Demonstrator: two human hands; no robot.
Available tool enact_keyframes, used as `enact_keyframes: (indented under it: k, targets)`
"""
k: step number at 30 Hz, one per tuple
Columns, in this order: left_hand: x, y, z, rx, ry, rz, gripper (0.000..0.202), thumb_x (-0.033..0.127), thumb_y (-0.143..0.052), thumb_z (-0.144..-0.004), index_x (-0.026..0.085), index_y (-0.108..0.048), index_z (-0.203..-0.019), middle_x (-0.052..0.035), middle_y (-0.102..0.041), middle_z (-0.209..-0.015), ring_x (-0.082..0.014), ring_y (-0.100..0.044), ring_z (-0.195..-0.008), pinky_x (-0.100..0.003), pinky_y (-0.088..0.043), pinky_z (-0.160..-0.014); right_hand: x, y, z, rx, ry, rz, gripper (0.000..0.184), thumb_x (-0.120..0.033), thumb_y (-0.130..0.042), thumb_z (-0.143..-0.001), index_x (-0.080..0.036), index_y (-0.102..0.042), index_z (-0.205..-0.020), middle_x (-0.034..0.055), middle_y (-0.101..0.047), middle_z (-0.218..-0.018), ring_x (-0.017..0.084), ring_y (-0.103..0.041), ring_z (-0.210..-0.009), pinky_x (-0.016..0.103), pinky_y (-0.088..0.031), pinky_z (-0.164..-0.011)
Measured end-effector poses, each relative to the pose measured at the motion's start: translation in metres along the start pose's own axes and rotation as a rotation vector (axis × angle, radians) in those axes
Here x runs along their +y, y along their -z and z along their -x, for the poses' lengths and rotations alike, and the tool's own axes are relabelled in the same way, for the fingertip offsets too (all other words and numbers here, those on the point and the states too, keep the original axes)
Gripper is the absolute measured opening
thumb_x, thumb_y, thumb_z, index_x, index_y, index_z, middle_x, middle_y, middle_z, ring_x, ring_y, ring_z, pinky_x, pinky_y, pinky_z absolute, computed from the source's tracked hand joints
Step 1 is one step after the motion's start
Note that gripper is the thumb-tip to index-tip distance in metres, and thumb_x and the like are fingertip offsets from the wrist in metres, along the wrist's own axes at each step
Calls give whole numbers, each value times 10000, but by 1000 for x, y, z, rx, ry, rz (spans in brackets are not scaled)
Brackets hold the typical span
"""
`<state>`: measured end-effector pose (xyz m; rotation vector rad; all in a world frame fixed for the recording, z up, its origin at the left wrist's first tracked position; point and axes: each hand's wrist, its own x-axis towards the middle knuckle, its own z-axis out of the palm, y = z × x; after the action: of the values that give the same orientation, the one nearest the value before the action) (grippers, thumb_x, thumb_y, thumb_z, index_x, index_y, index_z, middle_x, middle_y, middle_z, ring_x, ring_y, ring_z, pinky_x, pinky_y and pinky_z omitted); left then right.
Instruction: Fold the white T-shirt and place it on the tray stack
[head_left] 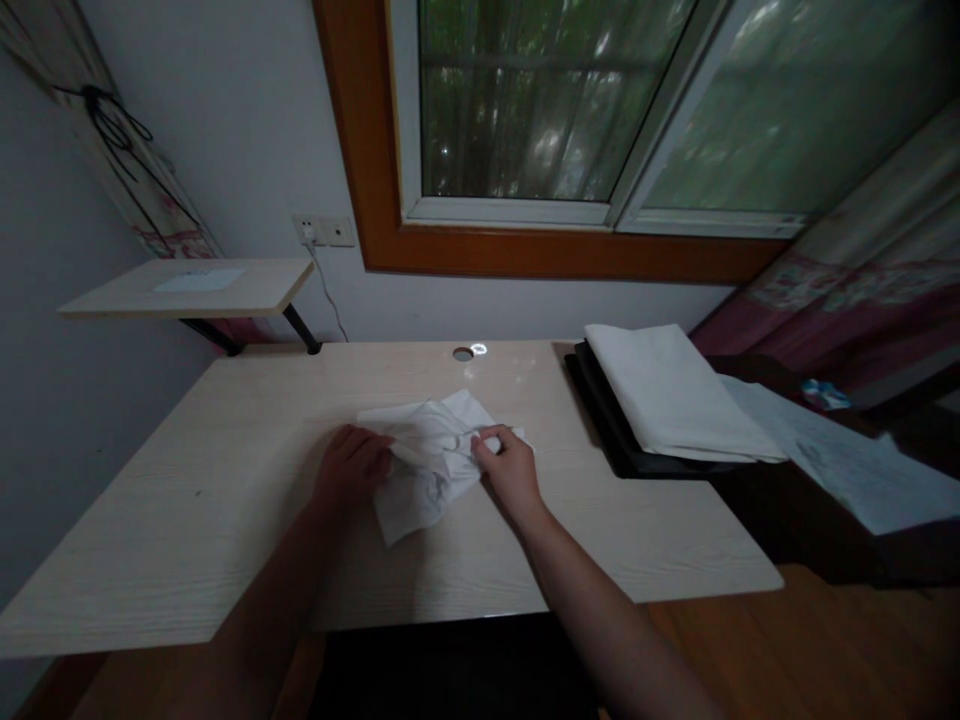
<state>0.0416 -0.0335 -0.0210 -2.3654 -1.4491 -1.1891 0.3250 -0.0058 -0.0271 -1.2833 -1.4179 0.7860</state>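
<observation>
A crumpled white cloth (427, 465) lies on the pale wooden desk (225, 500), near its middle. My left hand (352, 465) rests on the cloth's left side with its fingers curled into the fabric. My right hand (508, 465) pinches the cloth's right edge between thumb and fingers. Both hands are closed on the cloth, and part of it bunches up between them.
A folded white cloth (675, 390) lies on a dark tray (615, 440) at the desk's right. Papers (847, 455) lie on a dark surface further right. A small raised shelf (195, 288) stands at the back left, with a wall socket (324, 231) and a window (600, 100) behind.
</observation>
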Motion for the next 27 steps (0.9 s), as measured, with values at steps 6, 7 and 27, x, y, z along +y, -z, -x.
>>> enact_keyframes:
  k: [6, 7, 27]
  targets:
    - [-15, 22, 2, 465, 534, 15, 204, 268, -547, -935, 215, -688, -1072, -58, -619, -1020, -209, -587, -977, -358, -485, -886, -9, 8, -14, 199, -249, -783, 314, -411, -818, -747, -216, -588, -834, -80, -563, -672, 53, -434, -412, 172, -321, -385]
    - [-18, 24, 3, 513, 591, 26, 206, 286, -550, -939, 216, -682, -1079, -61, -618, -1063, -216, -581, -1029, -369, -474, -927, -10, 9, -16, 242, -239, -840, 311, -383, -833, -734, -217, -596, -848, -72, -587, -717, 62, -510, -468, 172, -402, -436]
    - [11, 4, 1, -71, -93, 17, 138, 208, -640, -870, 252, -674, -996, -61, -678, -947, -233, -604, -918, -425, -512, -899, -9, -17, 15, -389, 521, 453, 291, -190, -735, -869, -245, -702, -1153, 91, -650, -1119, 282, -579, -1066, 445, -501, -950]
